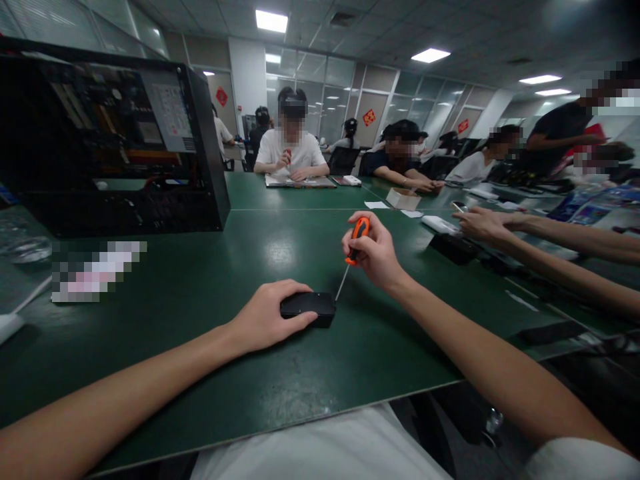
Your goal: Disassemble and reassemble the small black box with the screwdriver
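My left hand (267, 315) rests on a small flat black box (309, 308) lying on the green table (200, 293), fingers closed over its left end. My right hand (376, 252) grips an orange-handled screwdriver (356, 239). Its thin shaft slants down and left, and the tip meets the upper right corner of the black box.
An open black computer case (115, 140) stands at the back left. To my right a co-worker's two arms (540, 240) reach over a black device (453, 247). Several people sit across the table, with a small cardboard box (403, 198) and papers near them.
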Motion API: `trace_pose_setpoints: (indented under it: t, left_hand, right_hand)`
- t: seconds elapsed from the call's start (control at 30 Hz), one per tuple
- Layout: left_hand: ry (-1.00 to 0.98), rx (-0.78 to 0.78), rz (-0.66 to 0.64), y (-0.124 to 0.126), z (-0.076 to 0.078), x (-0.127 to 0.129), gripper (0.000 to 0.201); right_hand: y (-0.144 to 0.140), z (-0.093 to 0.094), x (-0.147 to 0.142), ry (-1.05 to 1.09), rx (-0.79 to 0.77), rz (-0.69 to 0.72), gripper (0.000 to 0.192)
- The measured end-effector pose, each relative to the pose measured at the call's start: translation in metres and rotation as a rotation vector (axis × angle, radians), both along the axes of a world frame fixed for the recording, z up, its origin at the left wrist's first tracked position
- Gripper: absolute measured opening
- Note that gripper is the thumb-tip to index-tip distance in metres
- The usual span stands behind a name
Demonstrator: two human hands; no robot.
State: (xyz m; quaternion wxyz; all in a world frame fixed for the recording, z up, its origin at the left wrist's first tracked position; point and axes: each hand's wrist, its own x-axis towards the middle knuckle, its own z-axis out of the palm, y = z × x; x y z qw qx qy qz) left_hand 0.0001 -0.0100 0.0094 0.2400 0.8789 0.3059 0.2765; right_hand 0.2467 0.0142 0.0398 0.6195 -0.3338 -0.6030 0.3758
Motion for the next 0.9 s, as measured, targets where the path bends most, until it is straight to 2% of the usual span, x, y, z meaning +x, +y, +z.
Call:
trace_pose_setpoints:
  t: [0.33, 0.53, 0.67, 0.8, 0.9]
  left_hand:
    - [-0.014, 0.003, 0.004, 0.001, 0.000, 0.000, 0.031]
    - [-0.011, 0.017, -0.009, 0.001, -0.001, 0.000, 0.031]
    - [-0.013, 0.016, -0.020, 0.003, -0.003, -0.001, 0.032]
    - [-0.019, -0.002, -0.031, 0.003, -0.003, -0.001, 0.032]
    - [-0.018, -0.009, -0.034, 0.004, -0.003, -0.001, 0.032]
  right_hand:
    - [0.004, -0.004, 0.001, 0.021, -0.015, -0.047, 0.035]
    - [0.007, -0.008, -0.002, 0.018, -0.112, -0.052, 0.036]
    - [0.014, -0.013, -0.004, 0.002, -0.273, -0.045, 0.041]
    - [0.019, -0.025, -0.008, -0.001, -0.508, 0.070, 0.055]
    - [0.019, -0.032, -0.010, 0.005, -0.583, 0.125, 0.060]
